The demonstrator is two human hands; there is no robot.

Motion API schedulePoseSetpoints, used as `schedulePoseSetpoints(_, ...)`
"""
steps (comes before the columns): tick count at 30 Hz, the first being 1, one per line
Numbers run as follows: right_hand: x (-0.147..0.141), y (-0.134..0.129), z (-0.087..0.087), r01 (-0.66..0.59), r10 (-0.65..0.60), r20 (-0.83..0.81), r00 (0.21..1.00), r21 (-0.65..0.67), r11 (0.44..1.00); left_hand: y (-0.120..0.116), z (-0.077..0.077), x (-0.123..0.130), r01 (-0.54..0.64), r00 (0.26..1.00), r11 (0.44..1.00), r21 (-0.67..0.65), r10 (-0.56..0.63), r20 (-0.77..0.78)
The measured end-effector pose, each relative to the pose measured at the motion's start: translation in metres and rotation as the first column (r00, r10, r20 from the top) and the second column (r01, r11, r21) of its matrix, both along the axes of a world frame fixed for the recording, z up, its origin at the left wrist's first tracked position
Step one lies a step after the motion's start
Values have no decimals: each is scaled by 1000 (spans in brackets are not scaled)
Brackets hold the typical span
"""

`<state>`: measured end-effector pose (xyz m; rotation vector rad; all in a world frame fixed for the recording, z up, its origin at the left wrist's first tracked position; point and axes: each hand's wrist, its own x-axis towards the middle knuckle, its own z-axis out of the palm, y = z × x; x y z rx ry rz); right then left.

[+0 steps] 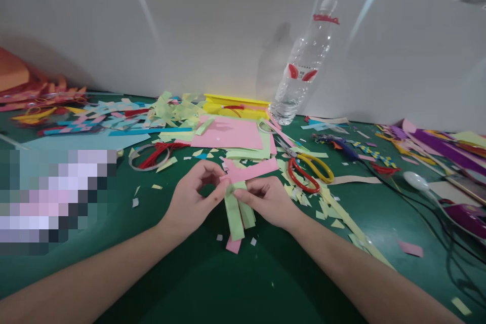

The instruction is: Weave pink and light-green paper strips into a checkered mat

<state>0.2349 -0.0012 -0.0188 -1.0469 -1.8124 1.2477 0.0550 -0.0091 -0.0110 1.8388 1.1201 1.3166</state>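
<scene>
Pink paper strips and light green paper strips cross each other in front of me, held just above the green table. My left hand pinches the crossing from the left, thumb and fingertips closed on the strips. From the right, my right hand grips the green strips with its thumb on top. The green ends hang down toward me, with a pink end below them. Scissors with red and yellow handles lie beyond my right hand. Pink paper sheets lie behind the strips.
A clear bottle leans against the grey partition. Roll of tape and red tassel lie back left. Paper scraps surround the scissors. At right are a glue gun with its cable, a white spoon and purple paper.
</scene>
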Motion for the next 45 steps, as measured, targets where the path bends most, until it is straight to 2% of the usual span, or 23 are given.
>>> schedulePoseSetpoints(9,1,-1,2,-14,14,34,999,-7,1000,0,-1,-1,15,1000,999,-30,-15,10)
schedulePoseSetpoints(12,1,-1,2,42,-42,-28,999,10,999,1,-2,-2,-2,1000,999,-44,3,15)
schedulePoseSetpoints(15,0,1,2,94,-96,-98,990,-27,995,1,-3,-2,-3,1000,997,-82,5,16)
schedulePoseSetpoints(19,-1,1,2,107,-107,-119,987,-3,994,1,-3,-2,7,1000,997,-81,-5,24)
schedulePoseSetpoints(24,-1,-2,3,96,-93,-83,992,44,994,1,-4,-2,20,999,997,-77,-18,32)
schedulePoseSetpoints(34,0,-2,1,35,-34,-51,998,11,999,0,-1,-1,12,1000,998,-67,-10,22)
schedulePoseSetpoints(40,-1,-4,5,62,-71,67,995,128,990,-1,1,0,-28,999,999,-31,28,-17)
schedulePoseSetpoints(45,-2,-5,5,35,-44,97,994,100,994,-5,-2,1,-2,1000,1000,-5,2,-10)
